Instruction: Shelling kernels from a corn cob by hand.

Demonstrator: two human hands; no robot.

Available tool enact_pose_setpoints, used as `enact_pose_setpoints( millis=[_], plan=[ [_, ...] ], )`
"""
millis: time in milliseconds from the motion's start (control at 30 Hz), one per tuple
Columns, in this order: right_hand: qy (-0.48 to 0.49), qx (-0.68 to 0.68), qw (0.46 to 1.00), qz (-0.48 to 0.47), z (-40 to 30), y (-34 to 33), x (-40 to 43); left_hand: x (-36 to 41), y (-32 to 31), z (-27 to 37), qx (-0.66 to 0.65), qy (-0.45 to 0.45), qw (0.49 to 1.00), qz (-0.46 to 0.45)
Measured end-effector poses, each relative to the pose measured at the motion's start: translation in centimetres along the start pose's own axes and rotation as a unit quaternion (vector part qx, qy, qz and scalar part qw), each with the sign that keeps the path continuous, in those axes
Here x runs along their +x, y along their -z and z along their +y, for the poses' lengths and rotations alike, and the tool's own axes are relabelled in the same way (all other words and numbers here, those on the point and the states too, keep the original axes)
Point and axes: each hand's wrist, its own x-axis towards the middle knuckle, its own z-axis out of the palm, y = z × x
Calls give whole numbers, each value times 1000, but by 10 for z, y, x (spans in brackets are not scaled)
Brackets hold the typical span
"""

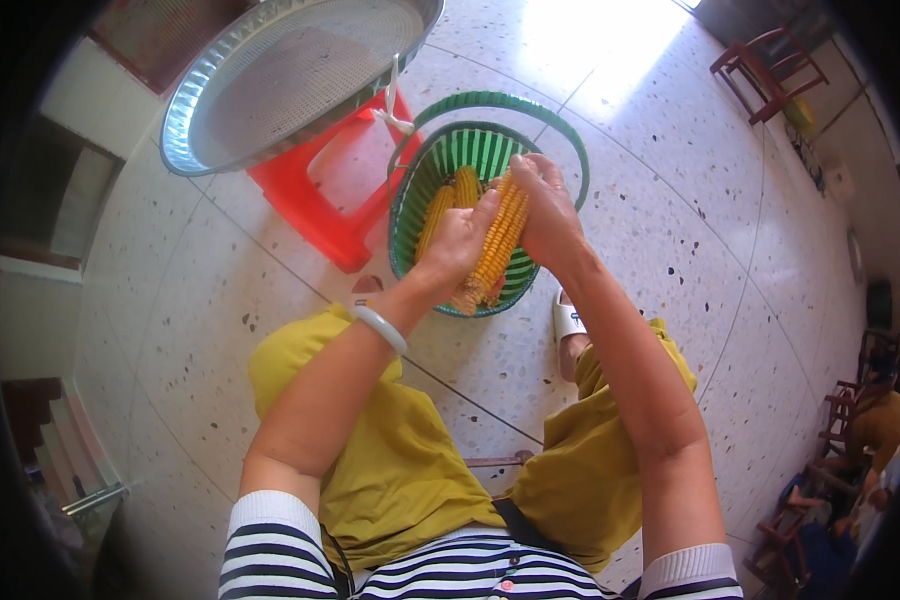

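Note:
Both my hands are around one yellow ear of corn (501,238), held at a tilt above a green woven basket (461,142). My left hand (461,232) grips its near side, thumb pointing up along the kernels. Around the upper end curl the fingers of my right hand (547,206). The bare, pale lower end of the ear points toward me. Inside the basket more husked corn ears (436,217) lie to the left, partly covered by my left hand. The basket's arched handle (581,142) leans away to the far side.
A round metal tray with a perforated bottom (285,90) rests on a red plastic stool (300,202) at the upper left. A wooden chair (769,75) stands at the far right. Another person (877,427) is near more chairs at the right edge. The floor (645,240) is speckled terrazzo.

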Motion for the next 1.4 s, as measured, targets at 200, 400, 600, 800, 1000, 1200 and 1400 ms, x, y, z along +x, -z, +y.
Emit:
enact_pose_setpoints(
  millis=[200,400,600,800,1000,1200,1400],
  plan=[
    [43,-50,994,84,6,0,5,10,-11,-16,78,-89,987,106],
    [57,-93,987,117,12,2,7,23,-6,-35,234,-181,935,196],
    [-15,-27,999,38,-12,-1,-2,8,-17,-8,-74,-10,993,86],
    [26,-118,993,13,-11,-4,-6,4,-11,-5,-39,-7,999,-6],
    [66,-149,984,71,-3,-3,-1,3,-15,-8,-68,16,998,3],
    [-18,-117,991,60,-17,-3,-5,-4,-11,-9,-103,-30,990,-90],
    [-21,-72,997,36,-19,4,1,-6,-17,-7,-88,-46,994,-46]
  ],
)
